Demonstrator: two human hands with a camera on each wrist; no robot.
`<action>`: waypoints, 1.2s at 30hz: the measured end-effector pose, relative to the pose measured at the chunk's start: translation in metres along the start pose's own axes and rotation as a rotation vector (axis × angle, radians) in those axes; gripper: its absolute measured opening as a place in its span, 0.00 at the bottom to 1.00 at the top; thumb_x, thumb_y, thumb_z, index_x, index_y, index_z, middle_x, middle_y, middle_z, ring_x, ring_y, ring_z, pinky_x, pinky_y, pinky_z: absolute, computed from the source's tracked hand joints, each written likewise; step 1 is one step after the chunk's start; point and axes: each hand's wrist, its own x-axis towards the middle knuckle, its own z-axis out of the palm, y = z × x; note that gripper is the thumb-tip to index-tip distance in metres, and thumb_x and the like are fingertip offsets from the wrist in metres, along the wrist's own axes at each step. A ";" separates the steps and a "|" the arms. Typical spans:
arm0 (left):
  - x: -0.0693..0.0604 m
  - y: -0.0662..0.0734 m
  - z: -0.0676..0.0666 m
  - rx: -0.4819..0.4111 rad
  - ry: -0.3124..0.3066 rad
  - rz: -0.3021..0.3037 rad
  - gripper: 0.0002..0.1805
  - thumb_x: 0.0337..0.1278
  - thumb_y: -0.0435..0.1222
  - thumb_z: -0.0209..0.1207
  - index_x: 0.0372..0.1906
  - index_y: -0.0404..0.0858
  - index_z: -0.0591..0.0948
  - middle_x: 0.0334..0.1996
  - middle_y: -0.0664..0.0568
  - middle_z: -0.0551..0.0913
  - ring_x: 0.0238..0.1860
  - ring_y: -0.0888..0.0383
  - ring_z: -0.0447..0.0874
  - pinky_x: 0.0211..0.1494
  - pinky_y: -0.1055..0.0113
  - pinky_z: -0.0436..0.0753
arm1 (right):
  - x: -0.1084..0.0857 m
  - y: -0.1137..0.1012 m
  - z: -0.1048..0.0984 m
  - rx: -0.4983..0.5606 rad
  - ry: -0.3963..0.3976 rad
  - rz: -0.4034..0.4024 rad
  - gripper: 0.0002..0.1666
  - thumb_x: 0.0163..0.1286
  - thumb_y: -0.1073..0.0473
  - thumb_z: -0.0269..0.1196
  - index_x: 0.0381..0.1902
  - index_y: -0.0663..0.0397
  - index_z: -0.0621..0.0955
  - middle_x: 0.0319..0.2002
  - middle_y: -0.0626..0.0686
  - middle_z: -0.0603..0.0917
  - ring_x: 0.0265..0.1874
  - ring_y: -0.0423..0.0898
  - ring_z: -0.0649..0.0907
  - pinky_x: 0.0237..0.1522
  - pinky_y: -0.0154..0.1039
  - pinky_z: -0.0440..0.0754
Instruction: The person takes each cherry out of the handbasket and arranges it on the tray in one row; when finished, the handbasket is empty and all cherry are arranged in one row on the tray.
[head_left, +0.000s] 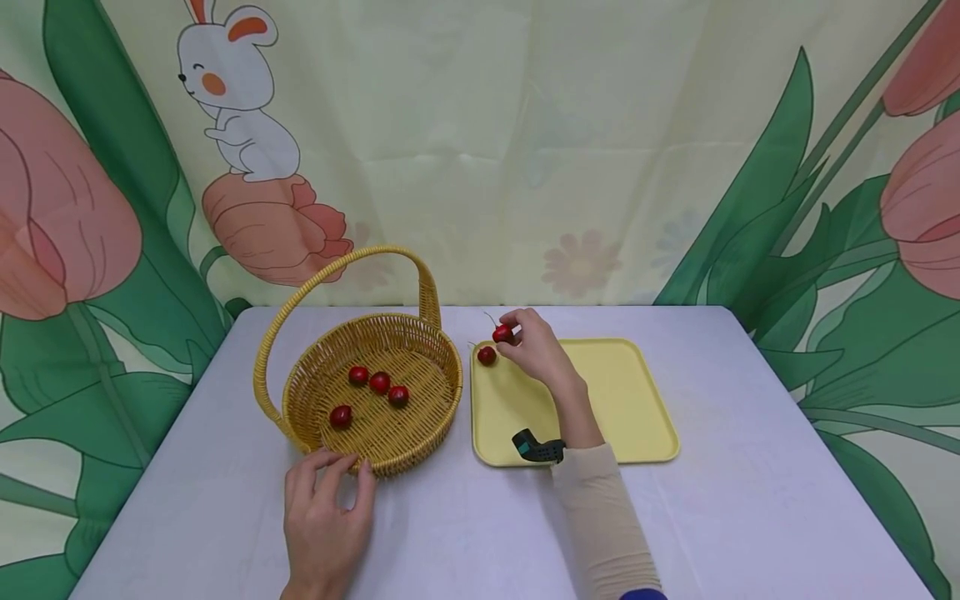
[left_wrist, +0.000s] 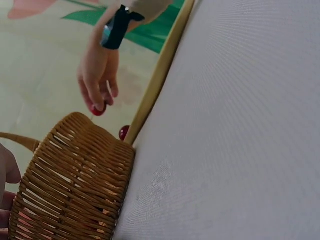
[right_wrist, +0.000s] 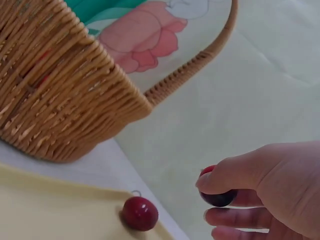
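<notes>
My right hand (head_left: 537,347) pinches a red cherry (head_left: 502,333) with a thin stem, above the far left corner of the yellow tray (head_left: 615,400). In the right wrist view the held cherry (right_wrist: 218,194) sits between thumb and fingers. Another cherry (head_left: 487,356) lies on the tray just below it. To the left stands a woven basket (head_left: 420,446) with a tall handle (head_left: 330,271); several cherries rest on its bottom, among them one cherry (head_left: 341,417) nearer the left side. My left hand (head_left: 327,512) holds the basket's near rim with bent fingers.
A white cloth (head_left: 750,500) covers the table under the basket and tray. Behind it hangs a printed curtain (head_left: 600,150) with a rabbit and tulips. A dark band with a small device (head_left: 538,447) is on the right wrist.
</notes>
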 end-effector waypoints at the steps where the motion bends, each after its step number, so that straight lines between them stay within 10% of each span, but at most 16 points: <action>1: 0.000 0.000 0.000 0.001 -0.001 -0.001 0.10 0.43 0.30 0.72 0.33 0.29 0.87 0.37 0.43 0.81 0.51 0.43 0.77 0.56 0.49 0.74 | 0.001 0.002 0.000 -0.004 0.000 0.006 0.26 0.66 0.62 0.66 0.60 0.63 0.75 0.56 0.58 0.76 0.42 0.50 0.82 0.42 0.38 0.81; 36: -0.001 0.000 0.000 0.008 -0.005 -0.011 0.10 0.44 0.30 0.71 0.33 0.28 0.87 0.37 0.43 0.81 0.52 0.42 0.78 0.56 0.48 0.75 | 0.009 0.045 0.018 -0.096 -0.068 0.108 0.26 0.67 0.64 0.64 0.62 0.67 0.76 0.58 0.64 0.80 0.53 0.55 0.79 0.60 0.50 0.78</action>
